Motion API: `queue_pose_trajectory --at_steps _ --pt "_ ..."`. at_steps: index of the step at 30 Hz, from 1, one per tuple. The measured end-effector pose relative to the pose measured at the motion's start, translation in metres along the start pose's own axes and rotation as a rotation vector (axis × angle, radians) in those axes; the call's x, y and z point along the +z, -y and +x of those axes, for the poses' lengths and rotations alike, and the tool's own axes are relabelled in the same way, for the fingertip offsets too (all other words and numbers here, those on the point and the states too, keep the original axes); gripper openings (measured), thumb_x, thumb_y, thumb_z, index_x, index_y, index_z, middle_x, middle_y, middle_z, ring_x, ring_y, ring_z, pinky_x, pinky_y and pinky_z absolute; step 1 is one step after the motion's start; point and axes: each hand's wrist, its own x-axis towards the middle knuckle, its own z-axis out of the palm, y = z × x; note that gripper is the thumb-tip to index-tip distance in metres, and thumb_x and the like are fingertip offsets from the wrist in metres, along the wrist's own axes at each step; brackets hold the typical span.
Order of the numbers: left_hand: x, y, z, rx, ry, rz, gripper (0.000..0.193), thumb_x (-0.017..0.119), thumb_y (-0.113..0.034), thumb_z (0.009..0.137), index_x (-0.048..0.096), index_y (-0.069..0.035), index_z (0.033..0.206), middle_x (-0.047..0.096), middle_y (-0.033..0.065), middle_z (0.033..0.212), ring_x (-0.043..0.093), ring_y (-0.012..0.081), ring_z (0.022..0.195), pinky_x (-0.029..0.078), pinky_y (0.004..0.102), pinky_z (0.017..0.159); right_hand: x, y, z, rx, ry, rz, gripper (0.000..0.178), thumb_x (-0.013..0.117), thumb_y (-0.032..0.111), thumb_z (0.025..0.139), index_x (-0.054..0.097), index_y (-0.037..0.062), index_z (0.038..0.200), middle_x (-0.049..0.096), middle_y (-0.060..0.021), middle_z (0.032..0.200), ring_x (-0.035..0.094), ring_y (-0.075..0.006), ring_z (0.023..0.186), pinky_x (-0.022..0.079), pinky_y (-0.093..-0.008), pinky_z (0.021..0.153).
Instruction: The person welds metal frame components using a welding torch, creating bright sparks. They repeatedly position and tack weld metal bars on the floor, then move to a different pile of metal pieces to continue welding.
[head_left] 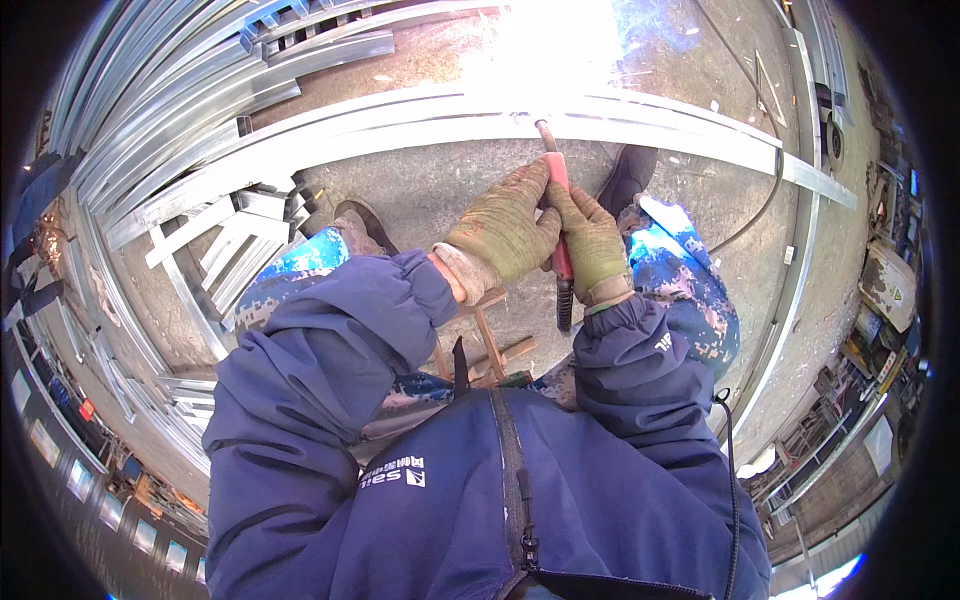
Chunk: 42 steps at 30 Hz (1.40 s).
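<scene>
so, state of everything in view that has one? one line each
Welding torch: in both hands, tip at the beam, white glare beyond
Left hand: gloved, closed on torch
Right hand: gloved, closed on torch
Metal beam: lying crosswise, partly washed out by glare
Short metal pieces: piled loosely
Cable: slack, curved
Jacket: zipped, open at collar
</scene>
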Motion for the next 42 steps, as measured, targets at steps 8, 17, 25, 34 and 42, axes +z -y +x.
queue_pose_trajectory --at_steps 8,17,25,34,42 --pt "-0.001 -0.007 0.000 0.016 -0.018 0.003 0.060 0.059 -0.025 0.095 0.049 0.004 0.147 0.056 0.0292 0.144 0.060 0.0438 0.127 0.050 0.0441 0.109 0.000 0.000 0.001 -0.055 -0.030 -0.029 0.037 0.068 0.036 0.104 0.072 0.0041 0.123 0.067 -0.0018 0.074 0.057 -0.0114 0.046 0.044 -0.0261 0.039" --pt "0.000 -0.004 -0.002 0.039 -0.081 0.033 0.060 0.060 -0.024 0.094 0.049 0.004 0.146 0.059 0.0293 0.140 0.063 0.0446 0.123 0.051 0.0450 0.107 -0.001 0.002 0.000 -0.013 -0.004 -0.061 0.038 0.069 0.038 0.103 0.073 0.0038 0.117 0.065 -0.0020 0.069 0.058 -0.0128 0.045 0.045 -0.0273 0.039" --pt "-0.003 -0.006 0.000 -0.020 0.009 -0.009 0.066 0.064 -0.030 0.096 0.047 0.003 0.151 0.057 0.0288 0.145 0.059 0.0411 0.133 0.050 0.0427 0.109 0.001 0.008 -0.005 -0.009 -0.025 -0.060 0.039 0.068 0.039 0.103 0.072 0.0034 0.118 0.065 -0.0029 0.071 0.058 -0.0128 0.046 0.044 -0.0263 0.038" --pt "-0.008 -0.007 0.002 -0.044 0.061 -0.014 0.066 0.064 -0.030 0.097 0.046 0.001 0.152 0.061 0.0283 0.140 0.065 0.0393 0.126 0.052 0.0417 0.104 -0.003 0.006 -0.002 0.031 0.011 -0.128 0.040 0.068 0.040 0.103 0.073 0.0040 0.119 0.066 -0.0009 0.073 0.061 -0.0120 0.052 0.047 -0.0262 0.045" --pt "-0.017 0.022 0.021 -0.016 -0.076 0.391 0.069 0.069 -0.033 0.096 0.046 -0.005 0.155 0.053 0.0235 0.152 0.052 0.0374 0.141 0.044 0.0418 0.116 -0.003 0.013 -0.015 -0.051 -0.069 -0.143 0.052 0.068 0.041 0.102 0.065 0.0033 0.138 0.073 -0.0047 0.103 0.065 -0.0117 0.060 0.049 -0.0259 0.048"
